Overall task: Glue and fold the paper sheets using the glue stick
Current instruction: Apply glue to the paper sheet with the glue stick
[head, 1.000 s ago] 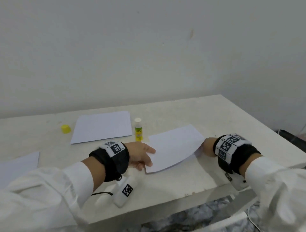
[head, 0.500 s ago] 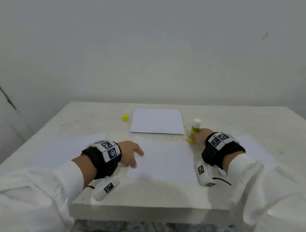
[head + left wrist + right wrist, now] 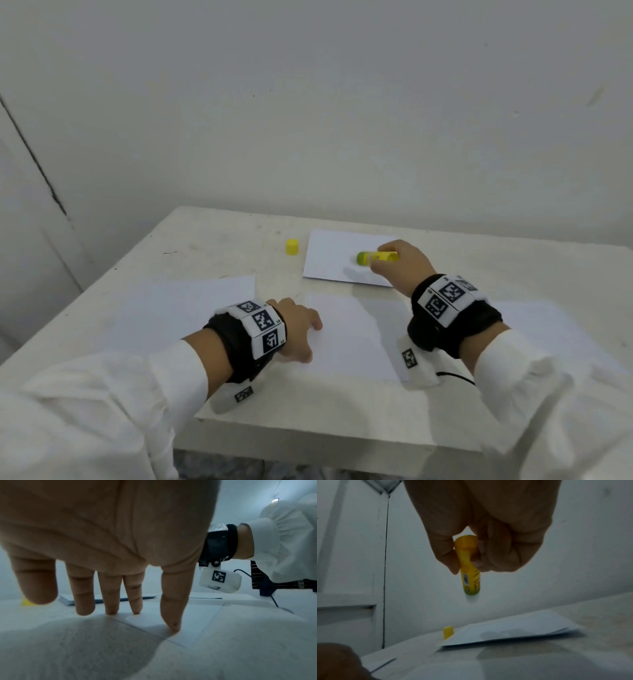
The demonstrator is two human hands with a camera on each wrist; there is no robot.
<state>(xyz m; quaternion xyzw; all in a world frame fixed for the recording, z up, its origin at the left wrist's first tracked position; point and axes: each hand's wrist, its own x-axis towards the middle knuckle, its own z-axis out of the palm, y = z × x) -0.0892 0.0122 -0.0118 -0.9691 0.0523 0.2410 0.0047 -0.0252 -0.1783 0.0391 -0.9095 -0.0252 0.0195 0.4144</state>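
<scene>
My right hand [image 3: 394,262] grips the yellow glue stick [image 3: 376,257] and holds it in the air over the far stack of white sheets [image 3: 329,260], its open end pointing left. In the right wrist view the glue stick [image 3: 470,574] hangs from thumb and curled fingers [image 3: 498,555] above that stack [image 3: 513,631]. My left hand [image 3: 301,332] rests with straight fingers on the left edge of the near white sheet [image 3: 349,339]. Its fingertips [image 3: 173,627] press down on the sheet [image 3: 197,622] in the left wrist view.
The yellow cap [image 3: 292,247] stands on the white table [image 3: 212,240] left of the far stack. Another sheet [image 3: 185,305] lies at the left and one [image 3: 534,329] at the right. A wall rises close behind the table.
My right hand took hold of the glue stick, lifted it off the table and carried it over the far stack. The left hand stays on the near sheet. The head view has swung left.
</scene>
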